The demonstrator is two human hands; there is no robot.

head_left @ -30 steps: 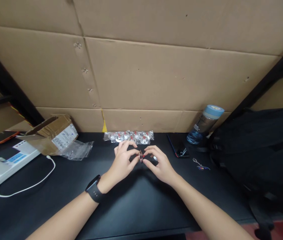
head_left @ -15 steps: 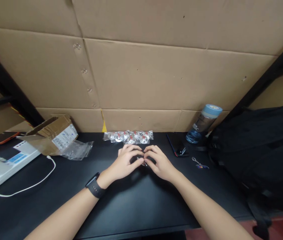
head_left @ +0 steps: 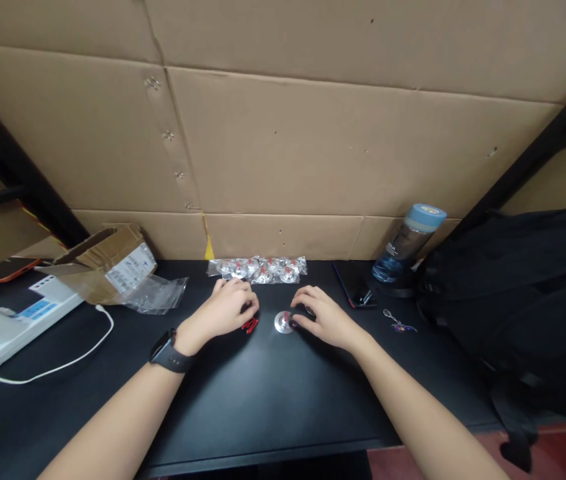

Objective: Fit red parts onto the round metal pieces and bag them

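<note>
A silver disc (head_left: 283, 323) with a red centre lies on the black bench (head_left: 263, 400), near the middle; a black backpack (head_left: 517, 300) sits at right, an open cardboard box (head_left: 130, 268) at left, a row of plastic-wrapped discs (head_left: 263, 271) along the back; the right hand (head_left: 323, 319) parts thumb and fingers at the disc's right edge, the left hand (head_left: 227, 308) curls over small red pieces (head_left: 251, 325), and whether either grasps anything I cannot tell

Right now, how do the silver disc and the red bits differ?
Colour: the disc is silver with some red on it; the bits are red.
Shape: the disc is round; the bits look like a small, irregular cluster.
Place: the disc is by the right hand, the bits by the left hand.
Shared: both appear against the black tabletop.
</note>
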